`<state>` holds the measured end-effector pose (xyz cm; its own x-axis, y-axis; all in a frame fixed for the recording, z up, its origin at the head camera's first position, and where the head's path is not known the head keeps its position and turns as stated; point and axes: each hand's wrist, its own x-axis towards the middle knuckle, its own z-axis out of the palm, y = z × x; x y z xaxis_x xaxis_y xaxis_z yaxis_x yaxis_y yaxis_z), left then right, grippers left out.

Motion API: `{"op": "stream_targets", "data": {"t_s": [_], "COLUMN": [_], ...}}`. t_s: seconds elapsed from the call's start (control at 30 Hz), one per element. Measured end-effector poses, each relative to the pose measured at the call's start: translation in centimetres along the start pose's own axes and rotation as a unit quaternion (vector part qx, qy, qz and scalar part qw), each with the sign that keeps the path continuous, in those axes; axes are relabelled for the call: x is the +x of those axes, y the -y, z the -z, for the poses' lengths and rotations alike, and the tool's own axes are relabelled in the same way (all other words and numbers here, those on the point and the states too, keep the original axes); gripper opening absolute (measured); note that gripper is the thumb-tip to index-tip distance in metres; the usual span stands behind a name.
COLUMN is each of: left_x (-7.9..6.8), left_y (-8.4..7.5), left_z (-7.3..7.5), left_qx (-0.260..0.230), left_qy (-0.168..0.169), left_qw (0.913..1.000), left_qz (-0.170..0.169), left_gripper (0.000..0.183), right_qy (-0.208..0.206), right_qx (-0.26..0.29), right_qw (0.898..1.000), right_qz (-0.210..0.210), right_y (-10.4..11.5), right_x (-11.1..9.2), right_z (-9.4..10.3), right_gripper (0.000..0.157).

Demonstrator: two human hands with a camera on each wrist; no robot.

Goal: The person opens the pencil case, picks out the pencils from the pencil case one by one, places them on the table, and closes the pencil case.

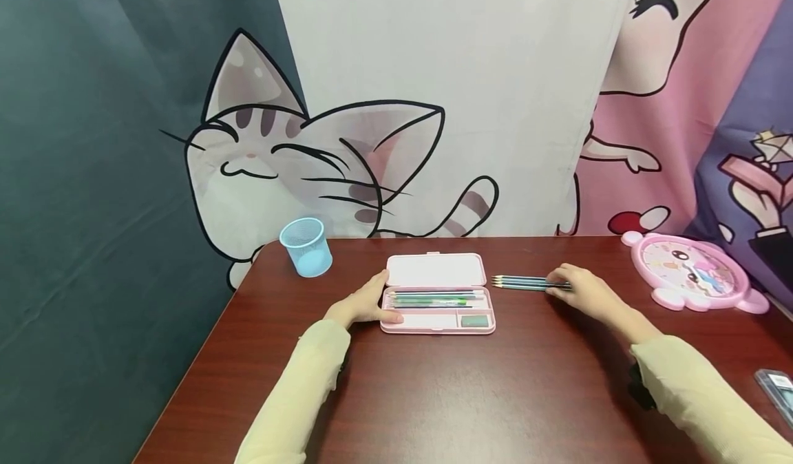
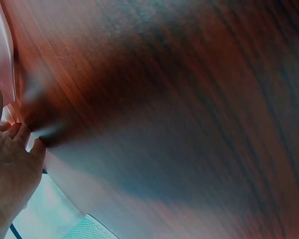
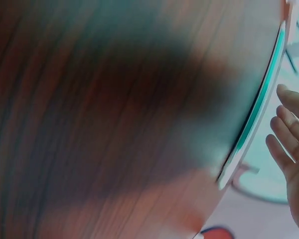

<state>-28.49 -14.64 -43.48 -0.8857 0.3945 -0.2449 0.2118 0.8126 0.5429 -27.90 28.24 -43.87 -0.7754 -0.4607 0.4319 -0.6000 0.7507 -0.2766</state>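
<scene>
A pink pencil case [image 1: 438, 331] lies with its white-lined lid [image 1: 436, 271] folded back. Several pencils [image 1: 427, 296] fill its back compartment, and a green-grey eraser [image 1: 474, 321] sits at front right. My left hand [image 1: 362, 304] rests on the case's left end, thumb over the front compartment and fingers extended along the side toward the lid. To the right of the case, a few blue-green pencils [image 1: 519, 283] lie side by side on the table. My right hand [image 1: 582, 290] is over their right ends; in the right wrist view its fingers are loosely spread, beside the pencils [image 3: 259, 104].
A light blue mesh cup [image 1: 307, 247] stands at the table's back left. On the right lies a pink animal-shaped clock [image 1: 692, 272], with a dark flat pack [image 1: 777, 389] at the right edge. Printed curtains [image 1: 458, 71] hang behind the table [image 1: 471, 395].
</scene>
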Motion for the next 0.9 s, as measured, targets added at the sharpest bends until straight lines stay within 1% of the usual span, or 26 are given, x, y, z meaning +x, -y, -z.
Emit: {"op": "stream_targets", "data": {"t_s": [0.03,0.13,0.23,0.27,0.4,0.53,0.6,0.7,0.8,0.9], "left_x": [0.0,0.0,0.1,0.1,0.1,0.0,-0.1,0.0,0.0,0.1], "left_y": [0.1,0.3,0.3,0.2,0.0,-0.2,-0.3,-0.2,-0.1,0.1], "left_z": [0.0,0.0,-0.1,0.0,0.0,-0.1,-0.1,-0.2,-0.2,-0.2], "left_qx": [0.001,0.0,0.007,0.005,0.013,0.017,0.019,0.017,0.014,0.017], "left_qy": [-0.003,-0.005,-0.006,-0.004,-0.001,-0.006,-0.009,-0.01,-0.011,-0.013], "left_qw": [0.9999,0.9999,0.9999,1.0,0.9999,0.9998,0.9998,0.9998,0.9998,0.9998], "left_qz": [-0.01,-0.015,-0.01,-0.003,0.008,0.002,-0.002,-0.003,0.0,0.002], "left_gripper": [0.113,0.114,0.112,0.111,0.108,0.106,0.106,0.106,0.106,0.106], "right_qy": [0.006,0.012,0.034,0.041,0.067,0.089,0.098,0.098,0.086,0.076], "right_qx": [0.0,0.012,0.03,0.032,0.029,0.025,0.02,-0.004,-0.052,-0.101], "right_qw": [1.0,1.0,0.999,0.998,0.997,0.996,0.995,0.994,0.992,0.987], "right_qz": [0.001,0.015,0.02,0.021,0.024,0.012,0.017,0.043,0.078,0.096], "right_y": [0.6,2.4,4.2,4.8,6.9,8.5,9.1,9.6,10.0,10.3], "right_x": [0.3,1.2,2.3,2.6,4.1,5.2,5.5,5.9,6.2,6.6], "right_z": [-0.3,-1.4,-2.5,-2.9,-4.1,-4.8,-5.1,-5.5,-6.0,-6.4], "right_gripper": [0.016,0.015,0.013,0.013,0.012,0.013,0.014,0.012,0.009,0.009]}}
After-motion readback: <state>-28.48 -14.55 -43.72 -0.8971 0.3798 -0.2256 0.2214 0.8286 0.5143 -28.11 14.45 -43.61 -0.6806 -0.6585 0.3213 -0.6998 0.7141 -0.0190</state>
